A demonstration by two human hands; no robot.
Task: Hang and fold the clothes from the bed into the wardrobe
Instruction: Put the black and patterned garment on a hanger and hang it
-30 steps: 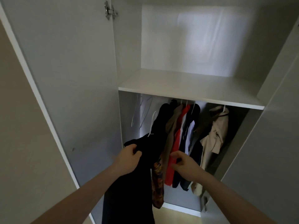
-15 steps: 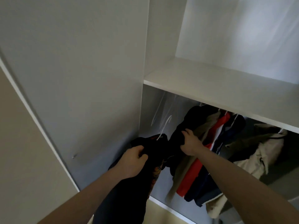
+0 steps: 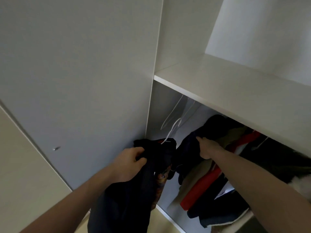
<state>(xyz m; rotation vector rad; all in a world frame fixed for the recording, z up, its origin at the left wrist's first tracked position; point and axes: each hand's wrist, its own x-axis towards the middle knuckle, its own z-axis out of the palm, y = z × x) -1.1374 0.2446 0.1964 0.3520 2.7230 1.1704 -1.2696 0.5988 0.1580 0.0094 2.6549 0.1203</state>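
My left hand (image 3: 128, 163) grips a black garment (image 3: 134, 190) on a white hanger (image 3: 171, 132); the hanger's hook rises toward the space under the shelf. The garment's cloth hangs down past my forearm. My right hand (image 3: 206, 147) reaches into the wardrobe (image 3: 151, 115) and presses flat against a dark hanging garment (image 3: 212, 126), its fingers straight. Further hanging clothes, olive, red (image 3: 200, 189), dark blue and black, fill the space to the right. The rail is hidden behind the shelf.
A white shelf (image 3: 227, 83) runs above the hanging space. The open wardrobe door (image 3: 75, 73) stands to my left, with a small metal fitting (image 3: 56, 148). Empty white hangers (image 3: 173, 113) hang at the left end. A patterned orange cloth (image 3: 161, 180) hangs behind the black garment.
My view has swung left and closer. My right hand went from the clothes' lower hems up to the dark hanging garment and now lies flat on it. My left hand keeps its grip.
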